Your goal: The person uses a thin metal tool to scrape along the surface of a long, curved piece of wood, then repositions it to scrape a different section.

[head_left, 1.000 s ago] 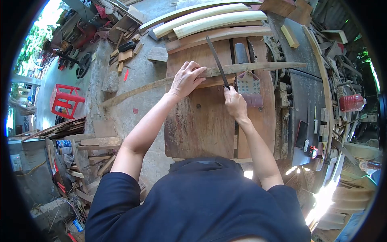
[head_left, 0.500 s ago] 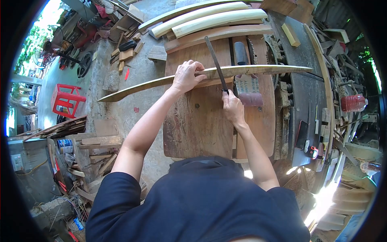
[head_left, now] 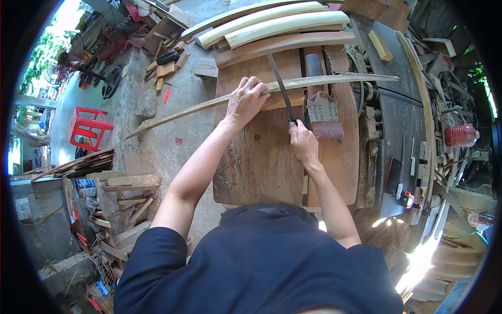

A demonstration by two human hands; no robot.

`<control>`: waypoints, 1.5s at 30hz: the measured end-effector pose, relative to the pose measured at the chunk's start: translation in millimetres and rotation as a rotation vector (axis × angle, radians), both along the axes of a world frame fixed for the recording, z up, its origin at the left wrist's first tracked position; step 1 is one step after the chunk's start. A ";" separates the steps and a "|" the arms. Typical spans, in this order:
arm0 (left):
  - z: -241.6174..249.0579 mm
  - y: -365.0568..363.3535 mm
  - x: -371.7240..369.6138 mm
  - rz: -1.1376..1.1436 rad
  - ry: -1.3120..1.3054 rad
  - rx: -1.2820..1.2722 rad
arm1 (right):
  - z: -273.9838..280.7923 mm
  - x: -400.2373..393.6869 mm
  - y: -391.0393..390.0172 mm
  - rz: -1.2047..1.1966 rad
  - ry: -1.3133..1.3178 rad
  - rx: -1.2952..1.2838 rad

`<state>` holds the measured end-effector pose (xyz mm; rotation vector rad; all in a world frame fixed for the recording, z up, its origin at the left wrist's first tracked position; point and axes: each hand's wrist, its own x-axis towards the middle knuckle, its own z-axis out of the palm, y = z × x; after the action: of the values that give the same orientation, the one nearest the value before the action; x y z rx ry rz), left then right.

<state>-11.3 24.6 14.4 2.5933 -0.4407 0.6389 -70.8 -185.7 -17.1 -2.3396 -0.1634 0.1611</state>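
My left hand (head_left: 246, 102) is closed on a long, slightly curved wooden strip (head_left: 334, 79) that runs across the workbench (head_left: 246, 172) and juts past it on both sides. In my right hand (head_left: 304, 142) is the handle end of a long dark file (head_left: 281, 86). The file's blade points up and away, crossing the strip just right of my left hand. Beneath the strip, near my left fingers, lies a short wooden block (head_left: 285, 99). A printed piece of sandpaper (head_left: 321, 110) rests to the right of the file, close to my right hand.
Several curved wooden pieces (head_left: 287, 27) lie along the bench's far side. A dark cylinder (head_left: 314, 65) sits beyond the strip. On the dark surface at right are a phone (head_left: 392, 176) and a wood block (head_left: 379, 45). A red stool (head_left: 90, 128) stands at left; scrap wood is piled nearby.
The strip has turned in my left hand, showing a different face, and its right end has shifted away from me. My right hand and the file have barely moved.
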 end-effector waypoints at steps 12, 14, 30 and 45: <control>-16.5 -11.4 13.6 0.229 0.322 0.017 | 28.3 -2.3 8.9 0.000 -0.077 -0.167; -19.1 -15.7 8.4 0.238 0.276 0.031 | 36.7 0.0 15.1 -0.010 -0.102 -0.226; -21.2 -35.3 23.1 0.511 0.369 0.173 | 32.9 -3.2 24.6 0.089 -0.291 -0.467; -23.6 -36.7 19.7 0.504 0.285 0.275 | 35.6 35.0 47.0 0.075 -0.253 -0.385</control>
<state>8.4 -12.0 -9.2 3.0229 0.2449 0.3661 -35.9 -138.6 18.5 -2.7349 -0.3738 -0.0759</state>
